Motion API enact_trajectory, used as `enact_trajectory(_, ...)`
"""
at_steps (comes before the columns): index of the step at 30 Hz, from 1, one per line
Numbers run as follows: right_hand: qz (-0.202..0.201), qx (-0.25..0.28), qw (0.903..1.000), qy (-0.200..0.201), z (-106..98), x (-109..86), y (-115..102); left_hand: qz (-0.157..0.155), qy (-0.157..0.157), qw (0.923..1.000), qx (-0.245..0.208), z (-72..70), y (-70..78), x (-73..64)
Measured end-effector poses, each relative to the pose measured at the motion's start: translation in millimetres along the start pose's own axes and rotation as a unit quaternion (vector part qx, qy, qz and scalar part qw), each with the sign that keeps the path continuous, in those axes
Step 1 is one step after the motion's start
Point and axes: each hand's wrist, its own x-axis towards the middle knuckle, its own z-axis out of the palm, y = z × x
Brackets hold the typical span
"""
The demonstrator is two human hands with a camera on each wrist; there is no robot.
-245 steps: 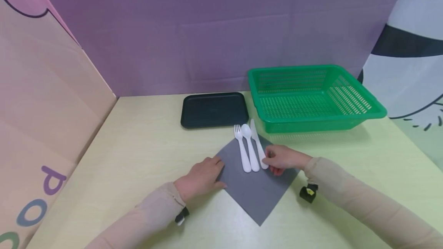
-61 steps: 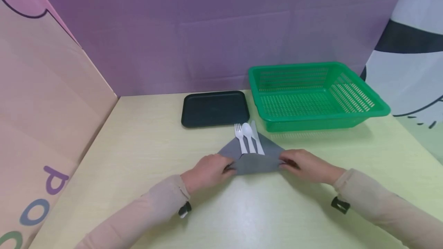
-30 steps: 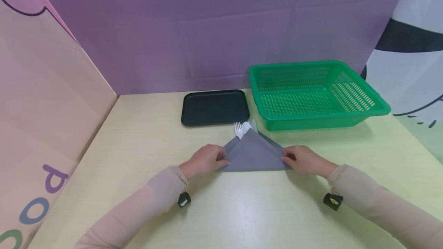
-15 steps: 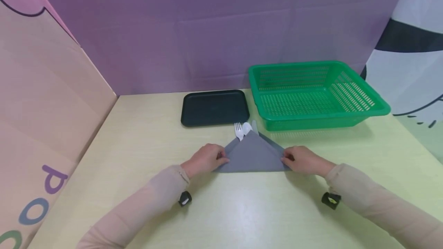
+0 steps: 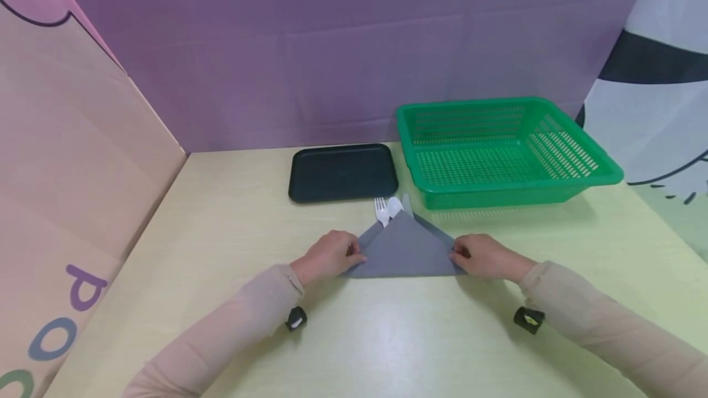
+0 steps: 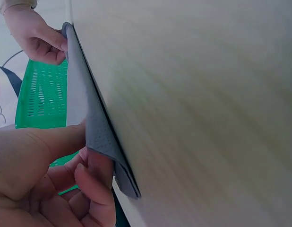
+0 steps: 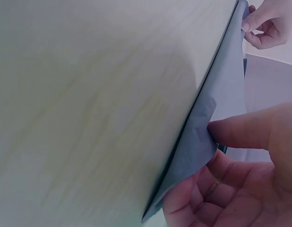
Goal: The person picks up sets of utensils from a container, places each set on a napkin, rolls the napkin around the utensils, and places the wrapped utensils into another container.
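Observation:
A grey napkin [image 5: 406, 247] lies on the table, folded up into a triangle with its point toward the back. From under its top layer stick out the heads of a white fork [image 5: 381, 210], a white spoon [image 5: 394, 205] and a white knife [image 5: 407, 202]; their handles are hidden inside. My left hand [image 5: 330, 254] pinches the napkin's left side between thumb and fingers, as the left wrist view also shows. On the opposite side my right hand [image 5: 487, 255] pinches the right edge, its thumb on the cloth [image 7: 198, 137] in the right wrist view.
Behind the cutlery lies a black tray [image 5: 343, 173]. A green perforated basket [image 5: 511, 197] stands to its right at the back. A purple cloth wall [image 5: 287, 54] closes off the table's far edge, and a printed panel [image 5: 72, 140] rises on the left.
Earlier the napkin lay flat as a diamond with the cutlery on it. Its near corner has since been folded back over the handles. Over the last second both hands have hardly moved.

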Motion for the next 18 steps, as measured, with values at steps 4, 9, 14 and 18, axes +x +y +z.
enact_trajectory(4,-0.003,-0.004,1.0000,-0.001,-0.2,0.5,0.5,0.002,0.001,1.0000,-0.002,0.5,-0.6,0.2)
enact_trajectory(9,-0.007,-0.009,0.9999,-0.003,-1.7,1.4,-0.8,0.010,0.004,0.9999,0.004,1.2,-1.7,0.8)
enact_trajectory(14,-0.005,-0.012,0.9999,-0.008,-2.3,2.1,-2.0,0.009,0.001,0.9999,0.005,1.4,-1.6,1.2)
enact_trajectory(18,0.001,-0.009,0.9999,-0.012,-0.5,2.7,-1.5,0.005,-0.006,1.0000,0.007,2.3,-1.2,1.7)
